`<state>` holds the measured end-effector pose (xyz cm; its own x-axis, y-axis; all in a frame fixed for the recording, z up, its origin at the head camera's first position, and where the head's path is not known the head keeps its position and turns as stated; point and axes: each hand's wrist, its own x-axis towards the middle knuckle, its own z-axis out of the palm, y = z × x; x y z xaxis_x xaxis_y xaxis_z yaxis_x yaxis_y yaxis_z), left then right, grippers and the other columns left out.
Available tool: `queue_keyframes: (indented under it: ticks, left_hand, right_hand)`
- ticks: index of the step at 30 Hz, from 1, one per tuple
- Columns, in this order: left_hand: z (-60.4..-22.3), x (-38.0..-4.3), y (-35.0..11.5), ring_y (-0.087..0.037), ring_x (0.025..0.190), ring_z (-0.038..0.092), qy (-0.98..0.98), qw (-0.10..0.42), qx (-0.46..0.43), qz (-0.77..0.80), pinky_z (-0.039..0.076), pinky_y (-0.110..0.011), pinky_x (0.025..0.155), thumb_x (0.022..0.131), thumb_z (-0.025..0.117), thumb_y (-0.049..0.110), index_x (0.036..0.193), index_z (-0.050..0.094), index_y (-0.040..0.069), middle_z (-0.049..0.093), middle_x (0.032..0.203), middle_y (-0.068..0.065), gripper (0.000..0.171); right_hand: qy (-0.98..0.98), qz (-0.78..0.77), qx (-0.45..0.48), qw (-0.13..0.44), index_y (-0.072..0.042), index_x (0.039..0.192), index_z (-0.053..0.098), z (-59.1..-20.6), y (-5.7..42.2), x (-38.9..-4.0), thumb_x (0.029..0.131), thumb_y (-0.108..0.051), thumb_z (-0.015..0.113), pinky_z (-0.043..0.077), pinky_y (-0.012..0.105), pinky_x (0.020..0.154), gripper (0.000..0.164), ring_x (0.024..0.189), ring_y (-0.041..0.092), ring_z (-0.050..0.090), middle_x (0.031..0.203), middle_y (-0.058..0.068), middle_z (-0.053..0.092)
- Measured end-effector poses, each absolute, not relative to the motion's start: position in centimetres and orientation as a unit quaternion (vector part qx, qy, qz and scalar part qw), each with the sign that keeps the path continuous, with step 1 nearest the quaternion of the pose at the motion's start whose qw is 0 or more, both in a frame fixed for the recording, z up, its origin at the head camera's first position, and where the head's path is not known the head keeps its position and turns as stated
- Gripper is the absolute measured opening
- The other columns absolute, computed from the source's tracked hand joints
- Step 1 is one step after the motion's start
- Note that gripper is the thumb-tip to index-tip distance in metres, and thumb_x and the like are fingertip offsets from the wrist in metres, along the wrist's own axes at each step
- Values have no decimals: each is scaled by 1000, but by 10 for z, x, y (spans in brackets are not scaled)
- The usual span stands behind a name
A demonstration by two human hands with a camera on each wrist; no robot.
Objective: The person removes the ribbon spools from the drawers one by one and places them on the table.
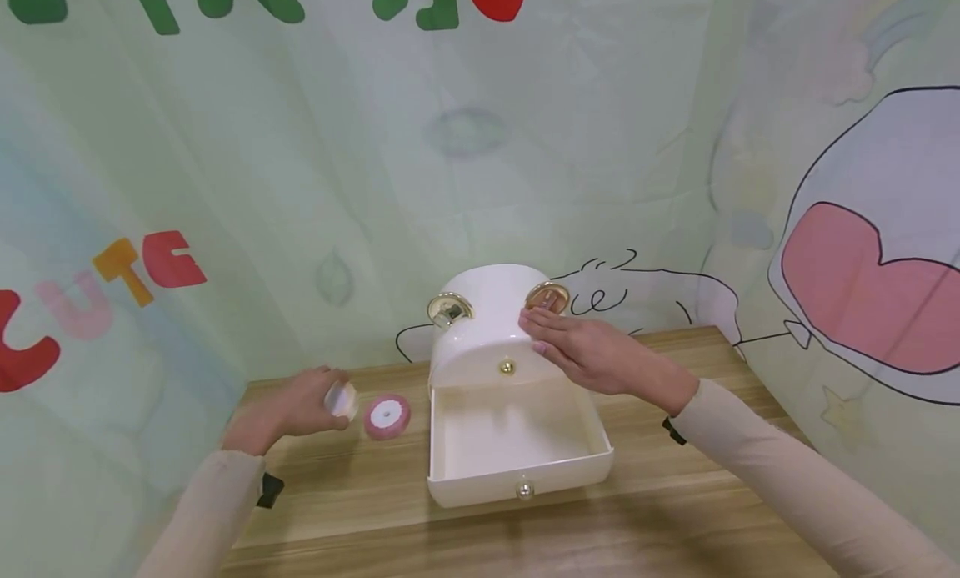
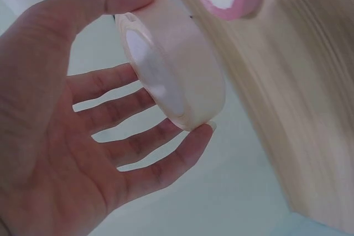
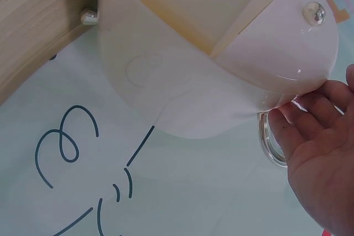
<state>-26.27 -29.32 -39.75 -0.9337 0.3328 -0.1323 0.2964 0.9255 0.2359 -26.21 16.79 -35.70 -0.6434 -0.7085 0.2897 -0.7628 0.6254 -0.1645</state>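
Note:
My left hand (image 1: 288, 404) grips a pale pink ribbon roll (image 2: 193, 64), thumb on its upper edge and fingertips along the lower side. In the head view this roll is held over the left part of the table, beside a darker pink ribbon roll (image 1: 399, 428) with a white core. A white storage box (image 1: 495, 303) with a rounded top stands at the back, its lower drawer (image 1: 517, 469) pulled out, nothing inside. Straight fingers of my right hand (image 1: 603, 357) rest on the box's upper right side, by a gold-rimmed ear (image 1: 561, 293).
Another gold-rimmed ear (image 1: 450, 309) sits on the box's upper left. Round knobs mark the upper drawer front (image 1: 507, 367) and the open drawer. A printed cloth (image 1: 337, 186) hangs behind and beside the wooden table (image 1: 360, 495).

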Motion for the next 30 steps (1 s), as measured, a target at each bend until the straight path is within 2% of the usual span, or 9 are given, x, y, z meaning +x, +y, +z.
queue_keyframes:
  ticks: [7,9,21,26,30]
  left_hand:
    - [-431,-277,-310,-40,116,62,980,92,129,119,52,-64,103,84,84,27,139,57,-6,64,136,-28,70]
    - [-438,-280,-314,-39,114,62,981,96,121,116,53,-64,102,84,84,27,139,57,-6,64,135,-29,70]
    - [-460,-289,-331,-49,121,61,980,73,154,104,49,-65,105,80,86,24,133,58,-14,64,131,-33,70]
    - [-468,-292,-333,-50,122,61,979,82,146,116,48,-66,105,80,85,24,133,57,-15,63,133,-35,72]
    - [-472,-295,-331,-45,117,62,979,91,138,118,50,-64,103,80,86,24,132,58,-14,65,130,-33,70]
  right_hand:
    - [-897,136,409,99,-6,157,46,-356,169,-262,113,-30,44,41,48,122,50,154,27,44,164,11,45]
    - [-897,136,409,97,-6,157,46,-356,169,-262,113,-30,44,41,48,122,50,154,27,43,164,11,45]
    - [-895,138,412,95,-6,157,46,-354,168,-262,113,-31,44,42,48,122,51,154,27,43,165,11,45]
    - [-895,133,413,102,-6,156,47,-356,167,-264,113,-30,44,42,47,122,50,154,27,44,164,11,45]
    - [-895,135,413,101,-5,156,47,-357,168,-263,113,-29,44,42,48,122,50,153,28,45,163,12,46]
